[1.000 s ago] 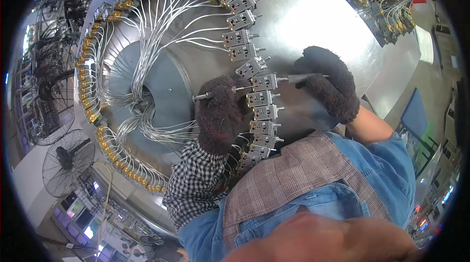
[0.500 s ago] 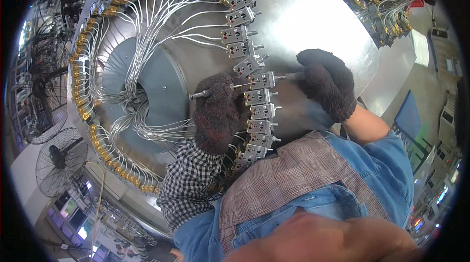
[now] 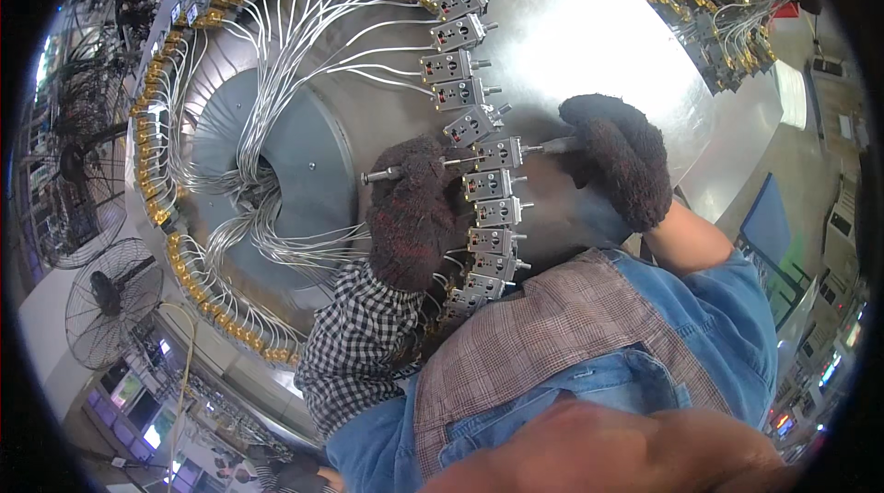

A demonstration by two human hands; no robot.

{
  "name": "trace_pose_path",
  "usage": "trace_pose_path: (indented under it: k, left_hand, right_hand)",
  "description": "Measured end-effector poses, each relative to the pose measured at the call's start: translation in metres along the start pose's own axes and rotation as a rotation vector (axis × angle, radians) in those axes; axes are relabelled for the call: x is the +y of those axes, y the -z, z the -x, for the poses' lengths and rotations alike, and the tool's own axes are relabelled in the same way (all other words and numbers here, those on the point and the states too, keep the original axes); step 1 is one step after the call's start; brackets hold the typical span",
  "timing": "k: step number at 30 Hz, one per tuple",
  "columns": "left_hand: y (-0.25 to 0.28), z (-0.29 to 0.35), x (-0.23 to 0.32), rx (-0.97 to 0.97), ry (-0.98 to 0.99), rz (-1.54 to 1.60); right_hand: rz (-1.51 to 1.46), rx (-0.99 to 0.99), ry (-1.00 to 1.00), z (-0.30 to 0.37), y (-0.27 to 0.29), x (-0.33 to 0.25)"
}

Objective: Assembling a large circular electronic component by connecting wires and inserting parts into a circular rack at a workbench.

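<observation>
My left hand, in a dark knitted glove, is closed round a slim metal screwdriver. Its thin blade reaches the inner face of a small grey metal control box with a shaft. On the shaft side of that box, my gloved right hand grips a narrow grey tool whose tip meets the shaft; the glove hides the rest of it. Similar boxes stand in a curved row above and below, and pale wires run from the row toward the centre.
A large round metal turntable carries the boxes, with brass-coloured parts along its far left rim. At its middle is a grey disc with a wire bundle through it. More wired boxes hang at upper right. A fan stands left.
The row of boxes sits very slightly farther right. Both hands keep nearly the same places, and the screwdriver lies a little straighter against the box.
</observation>
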State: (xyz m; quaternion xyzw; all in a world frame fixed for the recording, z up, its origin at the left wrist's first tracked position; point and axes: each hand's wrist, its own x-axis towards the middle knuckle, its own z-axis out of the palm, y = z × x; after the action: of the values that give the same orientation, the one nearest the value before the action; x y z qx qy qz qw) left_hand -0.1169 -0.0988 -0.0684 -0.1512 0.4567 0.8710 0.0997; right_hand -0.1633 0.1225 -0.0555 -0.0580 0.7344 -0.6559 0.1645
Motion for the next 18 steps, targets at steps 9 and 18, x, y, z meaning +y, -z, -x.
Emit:
trace_pose_path:
  k: [9,18]
  left_hand:
    - [0.009,-0.007,0.008,-0.126,0.106,-0.569]
    - [-0.008,-0.003,0.020,-0.112,0.232,0.276]
  right_hand:
    - [-0.048,0.048,-0.030,0.002,-0.002,0.004]
    - [0.008,0.058,0.075,0.001,-0.001,-0.004]
